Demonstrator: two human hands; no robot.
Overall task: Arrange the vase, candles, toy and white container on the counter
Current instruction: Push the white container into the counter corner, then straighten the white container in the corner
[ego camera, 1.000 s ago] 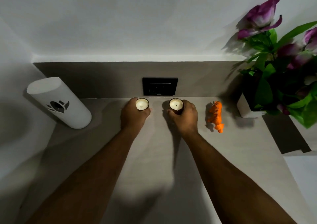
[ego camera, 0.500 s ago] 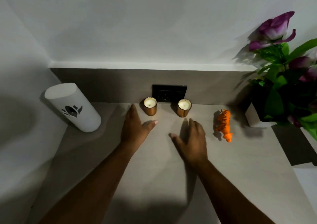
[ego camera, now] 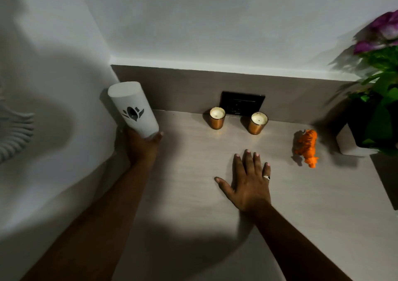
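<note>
The white container, marked with a black flower-like emblem and no readable writing, is gripped at its base by the left hand; the right hand is laid flat, fingers spread, nearer than two candles

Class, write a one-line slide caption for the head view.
Left hand grips white container; right hand flat on counter near two candles.

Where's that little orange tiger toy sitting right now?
The orange tiger toy stands on the counter at the right of the head view, between the right-hand candle and the white vase, just beyond the right hand.
</note>
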